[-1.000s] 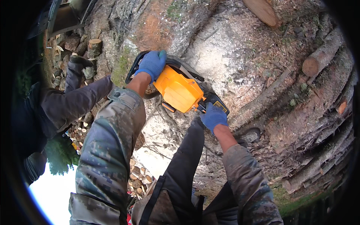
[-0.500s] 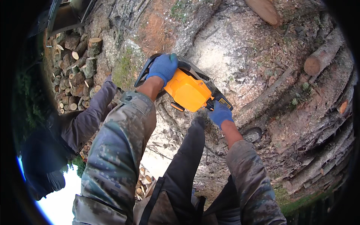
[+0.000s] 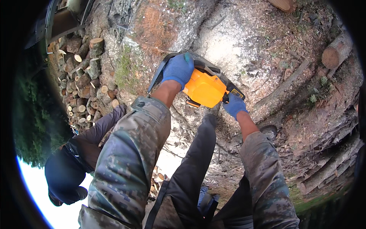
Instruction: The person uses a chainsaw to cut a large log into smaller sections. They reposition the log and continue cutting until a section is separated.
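Observation:
An orange and black chainsaw [image 3: 206, 89] is held out in front of my legs, above ground strewn with sawdust. My left hand [image 3: 178, 70], in a blue knit glove, is wrapped round its front handle. At the right end of the saw, my right hand [image 3: 234, 104], gloved the same way, grips the rear handle; its fingers are partly hidden behind that handle. The black guide bar [image 3: 158, 74] shows in part beyond my left hand. Both forearms are in camouflage sleeves.
Cut log rounds [image 3: 82, 82] are heaped at the left. Another person [image 3: 68, 171] in a dark cap is close on my left. Long logs [image 3: 337, 53] lie at the right, with a branch [image 3: 284, 84] nearer. Pale sawdust [image 3: 219, 47] covers the ground beyond the saw.
The chainsaw and both my hands have shifted a little right and slightly up in the picture. The other person's head and arm also appear further right. My grip is the same.

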Demonstrator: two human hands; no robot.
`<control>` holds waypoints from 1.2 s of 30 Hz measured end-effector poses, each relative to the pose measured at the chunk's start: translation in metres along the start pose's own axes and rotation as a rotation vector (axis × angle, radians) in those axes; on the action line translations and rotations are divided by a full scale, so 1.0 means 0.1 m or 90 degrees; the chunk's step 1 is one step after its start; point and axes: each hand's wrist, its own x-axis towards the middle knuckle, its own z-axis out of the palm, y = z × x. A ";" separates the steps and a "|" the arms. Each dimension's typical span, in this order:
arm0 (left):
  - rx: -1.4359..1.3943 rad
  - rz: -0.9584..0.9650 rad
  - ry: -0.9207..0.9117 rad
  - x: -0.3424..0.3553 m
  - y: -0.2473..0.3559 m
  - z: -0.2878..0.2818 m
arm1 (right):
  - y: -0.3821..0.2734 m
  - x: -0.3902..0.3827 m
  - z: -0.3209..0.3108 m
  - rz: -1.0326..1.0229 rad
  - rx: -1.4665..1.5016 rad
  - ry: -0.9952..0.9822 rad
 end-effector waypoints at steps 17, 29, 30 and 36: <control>0.013 0.000 0.029 -0.05 0.11 0.36 | 0.27 0.44 0.17 -0.012 0.017 0.009; -0.002 0.006 0.040 -0.04 0.17 0.49 | 0.51 0.74 0.40 -0.058 0.072 0.065; -0.002 0.007 0.041 -0.05 0.17 0.50 | 0.51 0.76 0.40 -0.059 0.084 0.051; -0.010 0.003 0.044 -0.03 0.17 0.59 | 0.53 0.86 0.43 -0.055 0.068 0.061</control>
